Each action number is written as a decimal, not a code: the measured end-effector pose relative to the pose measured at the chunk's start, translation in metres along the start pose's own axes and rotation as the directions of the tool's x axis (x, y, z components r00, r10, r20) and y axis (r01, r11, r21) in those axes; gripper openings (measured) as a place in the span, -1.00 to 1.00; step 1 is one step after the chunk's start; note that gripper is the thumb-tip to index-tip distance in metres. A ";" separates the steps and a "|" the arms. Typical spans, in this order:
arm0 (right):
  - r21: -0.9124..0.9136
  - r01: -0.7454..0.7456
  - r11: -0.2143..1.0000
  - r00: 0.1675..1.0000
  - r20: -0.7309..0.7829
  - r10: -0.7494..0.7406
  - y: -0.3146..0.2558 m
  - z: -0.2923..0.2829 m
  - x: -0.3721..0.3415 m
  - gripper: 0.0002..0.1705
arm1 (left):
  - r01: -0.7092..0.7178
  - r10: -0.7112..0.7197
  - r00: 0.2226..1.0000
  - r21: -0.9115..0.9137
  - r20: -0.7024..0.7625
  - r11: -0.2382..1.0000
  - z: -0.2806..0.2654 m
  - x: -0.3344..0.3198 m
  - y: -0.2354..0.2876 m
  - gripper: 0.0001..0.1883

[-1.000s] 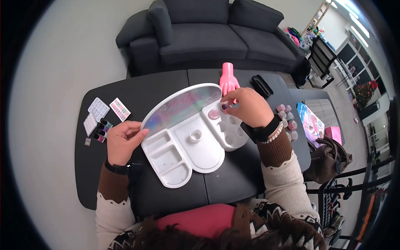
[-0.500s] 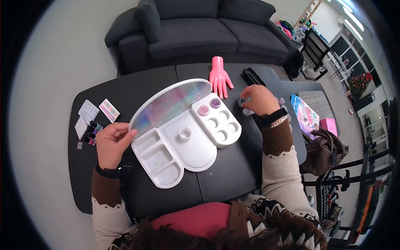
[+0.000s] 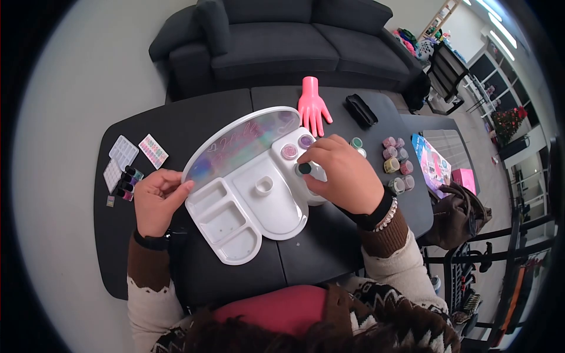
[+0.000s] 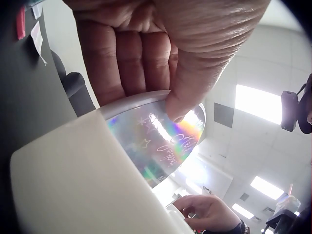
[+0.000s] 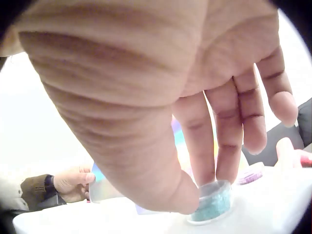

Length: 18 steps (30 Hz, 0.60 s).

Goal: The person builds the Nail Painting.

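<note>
On the table stands a white organizer with compartments at left, a small ring-shaped piece on its middle section and round wells at right. My left hand pinches the left edge of its upright iridescent panel, thumb in front and fingers behind. Over the round wells, my right hand pinches a small clear jar of teal glitter between thumb and fingers. In the right wrist view the jar's base is at the white surface. A pink glitter jar and a purple one sit in the two back wells.
Several small jars are grouped on the right. A pink model hand and a black case lie at the back. Nail polish bottles, white trays and a sticker sheet lie on the left.
My right hand moved from the purple jar's well to the jars on the right, then back over the wells with the teal glitter jar. The left hand keeps its hold on the panel.
</note>
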State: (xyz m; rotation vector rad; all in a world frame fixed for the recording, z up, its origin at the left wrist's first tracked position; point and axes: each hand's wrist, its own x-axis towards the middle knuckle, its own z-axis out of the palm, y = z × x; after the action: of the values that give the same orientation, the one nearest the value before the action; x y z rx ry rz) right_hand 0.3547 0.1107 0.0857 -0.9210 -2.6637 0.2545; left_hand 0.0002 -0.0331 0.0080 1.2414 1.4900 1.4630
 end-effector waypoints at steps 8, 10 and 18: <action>0.148 -0.016 0.989 0.999 -0.040 0.023 0.039 -0.006 -0.002 -0.58 | -0.001 0.001 1.000 0.009 0.004 1.000 0.000 0.000 0.001 -0.86; -0.006 -0.200 0.980 0.972 -0.126 0.197 0.076 -0.006 -0.008 -0.66 | 0.008 -0.008 1.000 0.005 0.008 1.000 -0.002 0.000 -0.001 -0.86; -0.036 -0.592 0.805 0.805 0.022 0.593 0.134 0.006 -0.012 -0.64 | 0.010 -0.010 1.000 -0.003 0.007 1.000 -0.001 -0.001 -0.001 -0.86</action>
State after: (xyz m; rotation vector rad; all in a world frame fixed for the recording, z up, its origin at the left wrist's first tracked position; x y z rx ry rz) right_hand 0.4373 0.2069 0.0416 -1.7618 -2.3248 0.3709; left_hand -0.0009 -0.0342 0.0075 1.2351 1.4870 1.4525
